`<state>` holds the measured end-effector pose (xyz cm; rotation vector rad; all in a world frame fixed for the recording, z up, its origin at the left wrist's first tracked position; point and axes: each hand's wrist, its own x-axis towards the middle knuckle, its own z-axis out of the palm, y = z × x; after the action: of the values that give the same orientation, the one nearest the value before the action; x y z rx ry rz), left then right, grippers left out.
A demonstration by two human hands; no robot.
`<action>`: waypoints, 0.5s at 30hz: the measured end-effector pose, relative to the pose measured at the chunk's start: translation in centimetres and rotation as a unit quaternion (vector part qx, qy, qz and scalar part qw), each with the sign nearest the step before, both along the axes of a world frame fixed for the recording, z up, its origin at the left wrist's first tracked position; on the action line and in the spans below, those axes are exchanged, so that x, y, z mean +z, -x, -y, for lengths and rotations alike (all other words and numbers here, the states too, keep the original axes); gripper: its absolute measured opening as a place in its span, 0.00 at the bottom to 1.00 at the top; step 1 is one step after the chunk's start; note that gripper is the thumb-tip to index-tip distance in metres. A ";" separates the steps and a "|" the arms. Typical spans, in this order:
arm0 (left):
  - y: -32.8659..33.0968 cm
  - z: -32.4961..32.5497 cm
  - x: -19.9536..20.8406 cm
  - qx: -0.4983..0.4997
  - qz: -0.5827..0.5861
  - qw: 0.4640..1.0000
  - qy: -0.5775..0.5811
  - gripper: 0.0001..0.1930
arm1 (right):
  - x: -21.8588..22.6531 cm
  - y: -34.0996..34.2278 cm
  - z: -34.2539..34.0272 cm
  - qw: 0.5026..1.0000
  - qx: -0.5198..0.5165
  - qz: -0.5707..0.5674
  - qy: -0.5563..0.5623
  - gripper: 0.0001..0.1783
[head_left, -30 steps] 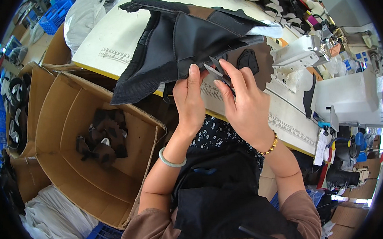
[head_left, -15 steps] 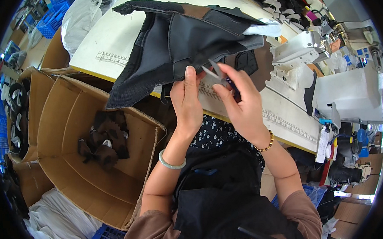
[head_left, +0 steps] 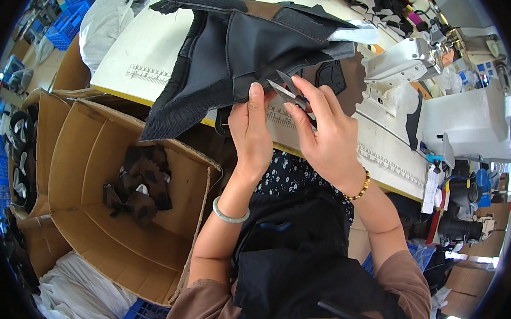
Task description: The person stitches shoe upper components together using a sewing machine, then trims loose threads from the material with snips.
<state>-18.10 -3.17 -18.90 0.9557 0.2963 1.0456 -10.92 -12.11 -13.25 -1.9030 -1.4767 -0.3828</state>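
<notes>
Seen from the head view, a black fabric piece (head_left: pixel 232 51) is held up over the near edge of the white surface (head_left: pixel 146 55), and every place below is given relative to that piece. The left hand (head_left: pixel 251 134) is raised just below its lower edge, fingers upright, with the grip clamped on the hem between thumb and forefinger. A pale green bangle (head_left: pixel 230 211) is worn on the left wrist, further below. The right hand (head_left: pixel 324 138) is set just to the right of the left one, its grip closed around small metal thread snips (head_left: pixel 289 91), whose blades are angled up against the lower edge of the piece. A beaded bracelet (head_left: pixel 361 187) is worn on the right wrist.

A printed ruler strip is seen on the surface beneath the piece. A white sewing machine (head_left: pixel 437 98) stands to its right. An open cardboard box (head_left: pixel 132 224) holding dark brown cut pieces (head_left: pixel 135 186) sits below and to the left, and blue crates (head_left: pixel 72 22) lie far to the left.

Compared with the earlier frames, the piece and both hands have shifted slightly toward the upper right, while the snips have stayed at the same edge.
</notes>
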 end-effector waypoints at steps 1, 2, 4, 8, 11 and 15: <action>0.0 0.0 0.0 -0.001 -0.009 1.000 0.001 0.18 | -0.2 -0.1 -0.3 1.000 0.010 -0.002 -0.027 0.19; 0.0 -0.1 0.0 -0.006 -0.016 1.000 -0.001 0.18 | -0.3 -0.1 -0.3 0.989 0.025 -0.145 -0.021 0.19; -0.1 -0.1 0.1 -0.008 -0.002 1.000 -0.008 0.18 | -0.4 -0.1 -0.2 0.903 0.018 -0.429 0.014 0.19; -0.4 0.0 0.2 0.005 0.029 0.999 -0.032 0.22 | 0.1 -0.7 -0.1 0.761 0.157 -0.627 -0.062 0.18; -0.3 0.0 0.1 0.005 0.021 0.999 -0.042 0.23 | -0.1 -0.3 -0.2 0.897 0.088 -0.429 -0.061 0.17; 0.0 0.1 0.7 0.000 0.016 1.000 0.012 0.19 | -0.3 0.0 -0.2 0.996 0.016 -0.062 -0.056 0.17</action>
<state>-18.13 -3.26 -18.24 0.9160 0.2816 1.0554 -10.90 -11.87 -13.53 -1.7799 -1.3746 -0.3203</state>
